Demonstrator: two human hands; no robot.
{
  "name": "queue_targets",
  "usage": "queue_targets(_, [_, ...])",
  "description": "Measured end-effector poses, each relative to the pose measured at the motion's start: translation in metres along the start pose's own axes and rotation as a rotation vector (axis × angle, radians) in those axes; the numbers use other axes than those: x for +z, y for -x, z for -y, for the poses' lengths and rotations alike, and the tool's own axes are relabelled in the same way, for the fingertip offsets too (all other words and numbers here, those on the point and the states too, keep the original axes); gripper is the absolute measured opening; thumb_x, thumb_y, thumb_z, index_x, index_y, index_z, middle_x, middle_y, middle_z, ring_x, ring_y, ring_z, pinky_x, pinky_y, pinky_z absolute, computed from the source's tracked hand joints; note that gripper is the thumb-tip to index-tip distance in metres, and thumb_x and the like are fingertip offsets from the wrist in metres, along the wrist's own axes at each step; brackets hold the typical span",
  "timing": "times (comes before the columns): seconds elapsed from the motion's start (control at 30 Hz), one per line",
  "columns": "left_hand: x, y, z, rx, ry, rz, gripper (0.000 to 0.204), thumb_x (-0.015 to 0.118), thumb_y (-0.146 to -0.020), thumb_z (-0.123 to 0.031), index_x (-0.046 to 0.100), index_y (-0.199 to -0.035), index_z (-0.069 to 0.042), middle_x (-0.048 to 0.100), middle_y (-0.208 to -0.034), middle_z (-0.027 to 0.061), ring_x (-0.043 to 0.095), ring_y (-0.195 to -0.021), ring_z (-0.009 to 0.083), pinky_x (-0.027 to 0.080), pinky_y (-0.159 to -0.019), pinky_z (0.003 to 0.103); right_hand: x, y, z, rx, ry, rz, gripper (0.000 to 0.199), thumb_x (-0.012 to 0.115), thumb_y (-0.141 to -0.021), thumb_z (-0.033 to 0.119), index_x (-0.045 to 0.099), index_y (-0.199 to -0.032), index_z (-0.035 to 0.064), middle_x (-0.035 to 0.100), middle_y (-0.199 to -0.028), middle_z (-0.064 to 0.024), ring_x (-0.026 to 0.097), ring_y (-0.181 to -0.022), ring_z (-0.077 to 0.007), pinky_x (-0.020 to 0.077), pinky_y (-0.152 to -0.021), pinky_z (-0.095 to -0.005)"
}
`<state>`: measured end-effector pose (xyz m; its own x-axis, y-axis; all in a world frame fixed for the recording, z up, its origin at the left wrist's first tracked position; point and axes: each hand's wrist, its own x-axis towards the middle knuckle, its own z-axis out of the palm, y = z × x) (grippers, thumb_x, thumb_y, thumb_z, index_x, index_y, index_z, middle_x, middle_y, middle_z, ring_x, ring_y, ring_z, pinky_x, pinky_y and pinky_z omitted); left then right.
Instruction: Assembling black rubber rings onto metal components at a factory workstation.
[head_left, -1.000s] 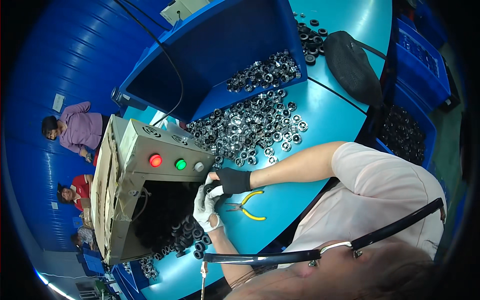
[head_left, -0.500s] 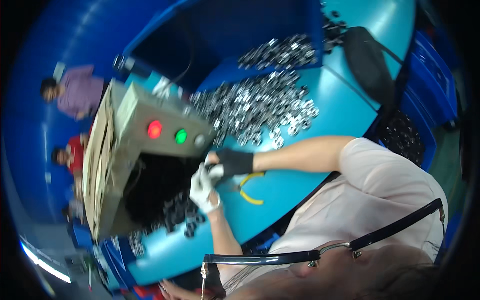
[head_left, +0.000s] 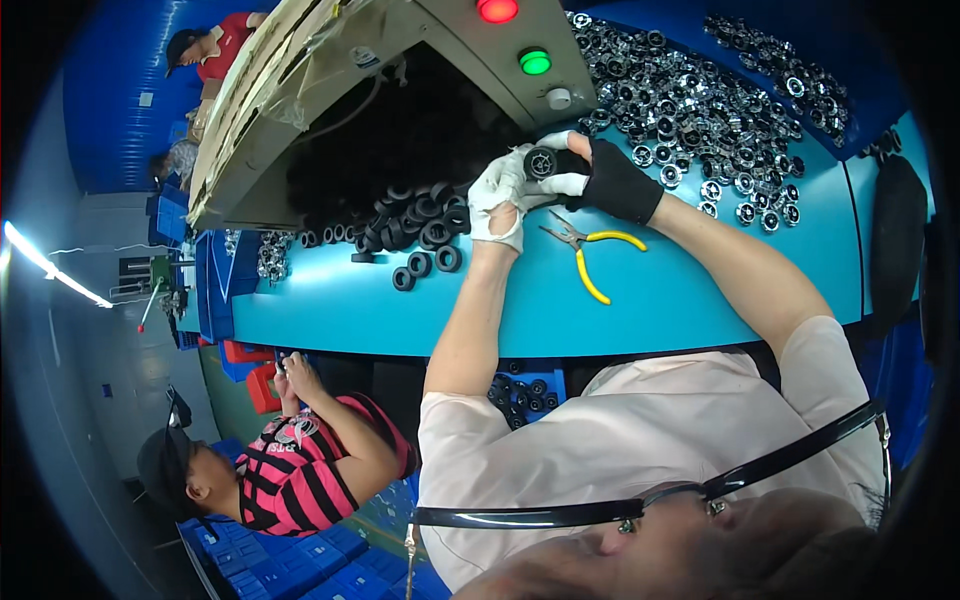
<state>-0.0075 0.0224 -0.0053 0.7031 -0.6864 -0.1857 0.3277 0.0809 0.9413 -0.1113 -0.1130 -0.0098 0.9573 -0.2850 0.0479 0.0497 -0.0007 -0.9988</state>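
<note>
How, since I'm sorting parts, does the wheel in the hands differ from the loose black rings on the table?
Centre: the wheel shows a spoked face; the black rings nearest the camera look open in the middle.
Place: the wheel is held between the left hand and right hand; the black rings lie on the table, further left.
Both are round, with black outer bands.

Lower left: white lettering (head_left: pixel 298 432) on striped shirt (head_left: pixel 318 490) | Top: sticker (head_left: pixel 363 57) on machine (head_left: pixel 485 62), unreadable | Upper left: notice (head_left: pixel 146 100) on wall (head_left: pixel 112 125), unreadable
</note>
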Motion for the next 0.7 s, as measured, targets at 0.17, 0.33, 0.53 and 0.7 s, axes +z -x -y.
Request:
queue_targets(0.17, [0.006, 0.000, -0.002, 0.048, -0.123, -0.008, 0.031, 0.060, -0.088, -0.015, 0.055, -0.112, 0.004, 0.062, -0.091, 0.0098, 0.063, -0.072, 0.0176, 0.055, -0.065, 0.030, 0.000, 0.001, 0.003, -0.003, -0.004, 0.006, 0.044, 0.067, -0.077, 0.014, 0.053, -0.117, 0.0020, 0.061, -0.101, -0.0087, 0.058, -0.093, -0.0138, 0.0458, -0.082, -0.0272])
queue_targets(0.33, [0.011, 0.000, 0.004, 0.127, -0.342, -0.043, 0.030, 0.068, -0.080, -0.006, 0.055, -0.104, 0.006, 0.063, -0.085, 0.0106, 0.058, -0.061, 0.0103, 0.048, -0.050, 0.021, 0.004, 0.003, -0.009, -0.158, 0.113, -0.034, 0.045, 0.066, -0.074, 0.012, 0.052, -0.116, 0.0007, 0.063, -0.102, -0.0143, 0.061, -0.094, -0.0207, 0.0472, -0.081, -0.0310])
queue_targets(0.53, [0.014, 0.003, 0.009, 0.171, -0.397, -0.043, 0.027, 0.065, -0.082, -0.006, 0.053, -0.102, 0.007, 0.061, -0.086, 0.0106, 0.059, -0.064, 0.0110, 0.049, -0.054, 0.023, 0.011, 0.013, -0.011, -0.401, 0.482, -0.171, 0.047, 0.063, -0.075, 0.011, 0.050, -0.118, -0.0030, 0.060, -0.104, -0.0222, 0.061, -0.089, -0.0354, 0.0490, -0.078, -0.0359])
queue_targets(0.7, [0.005, 0.005, -0.001, 0.128, -0.157, 0.119, 0.029, 0.064, -0.083, -0.005, 0.051, -0.106, 0.007, 0.061, -0.092, 0.0125, 0.062, -0.074, 0.0153, 0.053, -0.064, 0.026, 0.007, 0.012, 0.003, -0.344, 0.335, -0.080, 0.040, 0.058, -0.081, 0.012, 0.053, -0.118, -0.0007, 0.062, -0.102, -0.0183, 0.063, -0.089, -0.0264, 0.0486, -0.079, -0.0326])
